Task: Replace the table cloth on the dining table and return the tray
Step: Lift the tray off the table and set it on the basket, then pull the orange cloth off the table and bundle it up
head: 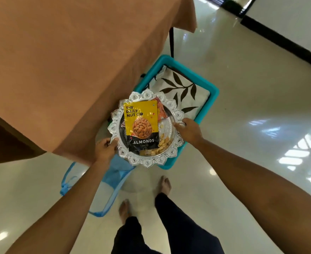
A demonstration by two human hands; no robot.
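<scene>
A round tray [151,162] of silver-coloured metal is held level by both hands at opposite sides of its rim. The rim is embossed and scalloped into pointed, petal-like lobes, and the centre is flat and reflective. The left hand [105,149] is curled round the near-left edge, with the thumb laid on top of the rim. The right hand [188,131] is clamped on the right edge, with the fingers over the lobes. The hands are thus kept well apart, with the tray between them.

A glossy yellow-and-black almond packet [141,125] lies flat on the tray. An orange-red packet [161,110] is partly tucked beneath its far right corner. Pale curved nuts [160,145], seemingly in clear wrapping, are seen at its near right.

The tray is seen just beside the draped corner of the dining table, which is covered by a matt brown table cloth [59,61] with a faintly woven texture. Its right part overlaps the near edge of a rectangular teal plastic basket [213,94], in which a folded pale cloth [184,88] printed with dark leaves is laid. Whether the tray touches the basket cannot be told.

A light-blue mesh bag [103,182] is seen on the polished, reflective floor [242,125] below the left forearm. Two bare feet and dark trouser legs are visible beneath the tray.
</scene>
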